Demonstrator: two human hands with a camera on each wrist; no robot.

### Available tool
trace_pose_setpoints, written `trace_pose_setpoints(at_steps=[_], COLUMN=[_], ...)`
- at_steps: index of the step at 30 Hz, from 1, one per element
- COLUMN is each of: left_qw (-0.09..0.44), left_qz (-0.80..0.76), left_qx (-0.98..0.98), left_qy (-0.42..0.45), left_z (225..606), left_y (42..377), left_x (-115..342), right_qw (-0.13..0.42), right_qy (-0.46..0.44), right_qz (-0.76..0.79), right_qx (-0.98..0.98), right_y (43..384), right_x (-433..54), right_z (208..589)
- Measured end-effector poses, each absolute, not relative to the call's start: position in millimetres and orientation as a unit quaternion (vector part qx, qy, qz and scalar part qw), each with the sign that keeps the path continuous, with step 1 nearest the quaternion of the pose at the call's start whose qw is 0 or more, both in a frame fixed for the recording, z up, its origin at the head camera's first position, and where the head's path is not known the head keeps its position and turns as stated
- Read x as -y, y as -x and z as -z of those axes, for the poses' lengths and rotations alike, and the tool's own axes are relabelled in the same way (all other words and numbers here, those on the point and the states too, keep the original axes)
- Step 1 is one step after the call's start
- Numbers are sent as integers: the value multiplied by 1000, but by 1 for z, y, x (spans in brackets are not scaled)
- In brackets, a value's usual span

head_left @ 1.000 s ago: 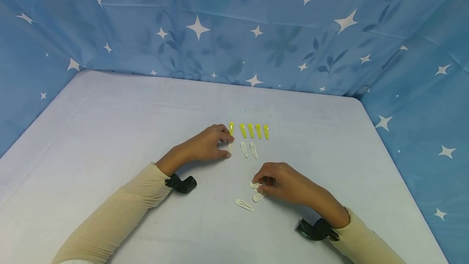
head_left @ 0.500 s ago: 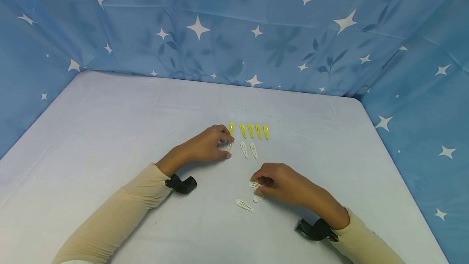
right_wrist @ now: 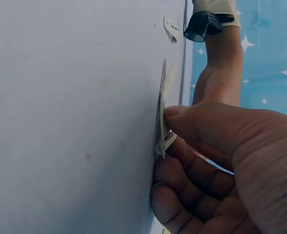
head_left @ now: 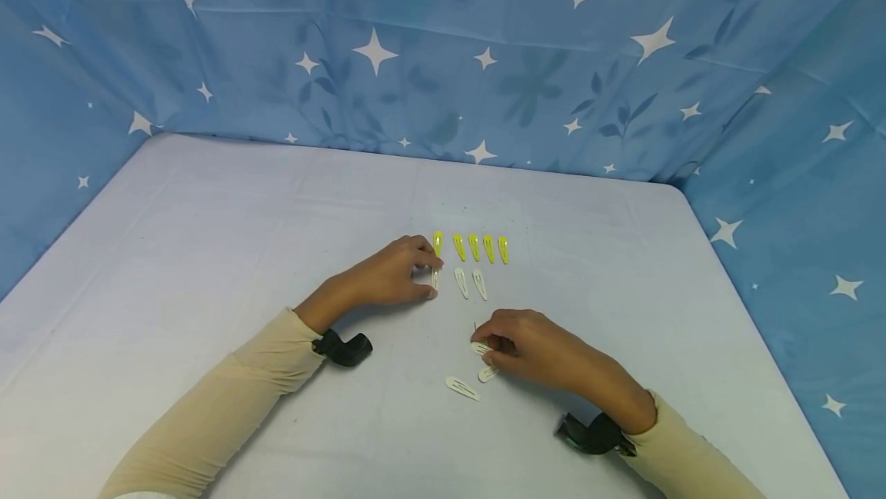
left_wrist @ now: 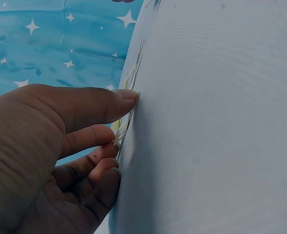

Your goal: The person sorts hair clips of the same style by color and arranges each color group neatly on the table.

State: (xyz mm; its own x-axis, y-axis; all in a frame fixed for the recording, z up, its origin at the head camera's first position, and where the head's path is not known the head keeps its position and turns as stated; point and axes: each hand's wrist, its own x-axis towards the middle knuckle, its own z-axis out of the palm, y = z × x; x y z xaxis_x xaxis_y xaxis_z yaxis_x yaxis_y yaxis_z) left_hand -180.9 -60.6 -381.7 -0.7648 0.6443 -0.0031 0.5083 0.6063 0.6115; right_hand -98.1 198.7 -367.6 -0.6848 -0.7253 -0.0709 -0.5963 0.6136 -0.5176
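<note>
My left hand (head_left: 391, 272) pinches a white snap hair clip (head_left: 434, 278) by its two ends, the thumb at the near end and a fingertip at the far end. That clip lies at the left of a row with two more white clips (head_left: 461, 283). My right hand (head_left: 533, 341), fingers curled, pinches at a small overlapping pile of white hair clips (head_left: 480, 347) closer to me. In the right wrist view the thumb presses on the stacked clips (right_wrist: 164, 127). Which clip the right fingers grip is partly hidden.
Several yellow hair clips (head_left: 474, 247) stand in a row behind the white ones. One white clip (head_left: 462, 388) lies alone left of the pile. A white cloth covers the table (head_left: 242, 199), with a blue star-patterned curtain (head_left: 429, 53) behind it.
My right fingers have shifted slightly over the pile, covering more of the upper clip, and a thin sliver shows above the fingertips again. The left hand stays in place on its clip.
</note>
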Motion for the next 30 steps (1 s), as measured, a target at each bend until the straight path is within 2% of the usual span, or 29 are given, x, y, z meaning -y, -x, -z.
trace_pose_setpoints(at_steps=[16, 30], left_qw=[107, 116], left_qz=[-299, -299], left_qx=[-890, -890], left_qy=[-328, -325], left_z=[380, 378], left_y=[180, 179], left_x=[61, 62], right_qw=[167, 145], right_qy=[334, 304], right_qz=[335, 396], right_qx=[-865, -854], right_y=[100, 106], right_x=[-202, -205], right_z=[370, 371])
